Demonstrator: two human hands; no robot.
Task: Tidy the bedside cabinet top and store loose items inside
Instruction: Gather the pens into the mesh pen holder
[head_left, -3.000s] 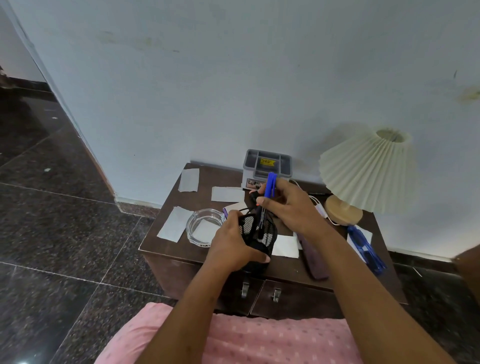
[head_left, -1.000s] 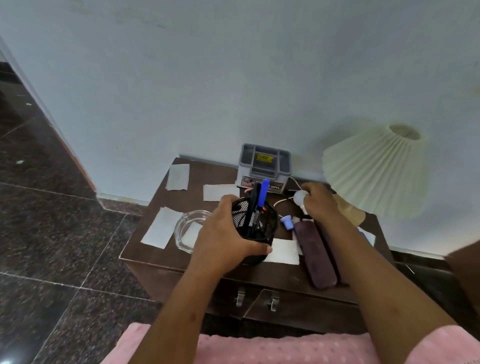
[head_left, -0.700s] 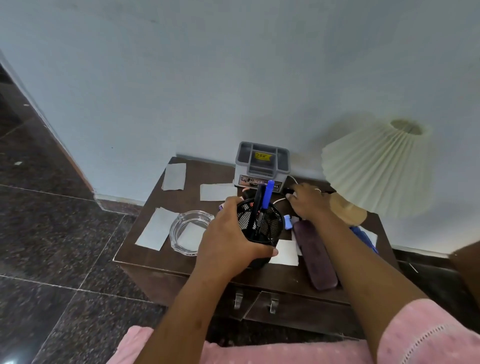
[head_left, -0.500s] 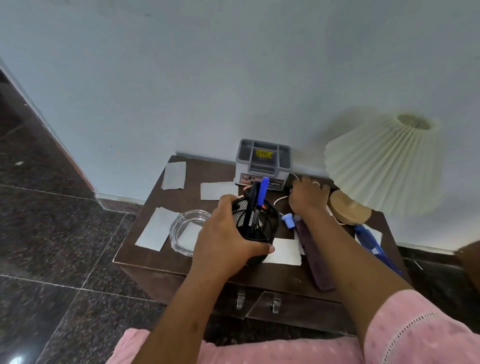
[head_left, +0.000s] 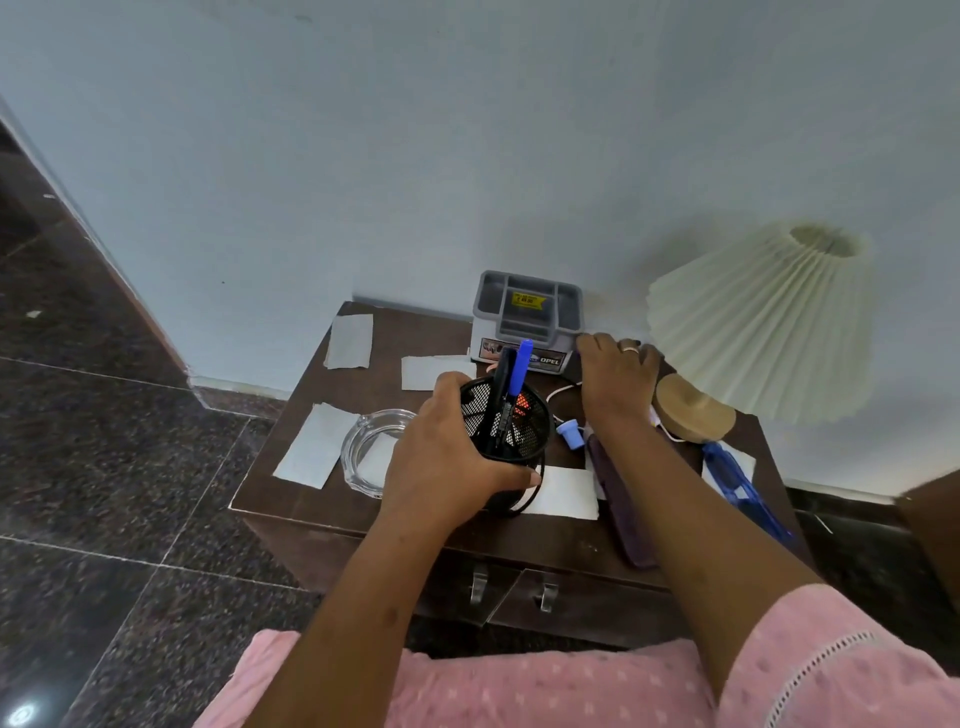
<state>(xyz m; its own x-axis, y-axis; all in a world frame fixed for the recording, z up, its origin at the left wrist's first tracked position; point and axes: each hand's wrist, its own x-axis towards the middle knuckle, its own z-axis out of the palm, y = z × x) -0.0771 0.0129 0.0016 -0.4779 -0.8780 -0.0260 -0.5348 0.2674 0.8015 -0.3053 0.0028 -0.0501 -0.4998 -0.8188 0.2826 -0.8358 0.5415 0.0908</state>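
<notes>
Mesh pen cup (head_left: 511, 431) holds pens, gripped by the left hand (head_left: 441, 457); the right hand (head_left: 615, 382) reaches beyond, grasp unclear. Paper slips (head_left: 317, 447) and ashtray (head_left: 371, 452) not yet stored.

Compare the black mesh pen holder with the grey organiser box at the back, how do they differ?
The black mesh pen holder is round and see-through; the grey organiser box is rectangular, solid plastic. The pen holder carries pens, one blue-capped; the organiser box's open compartments show only a yellow label. The left hand grips the pen holder, while the organiser box stands by the wall. Both are open-topped.
</notes>
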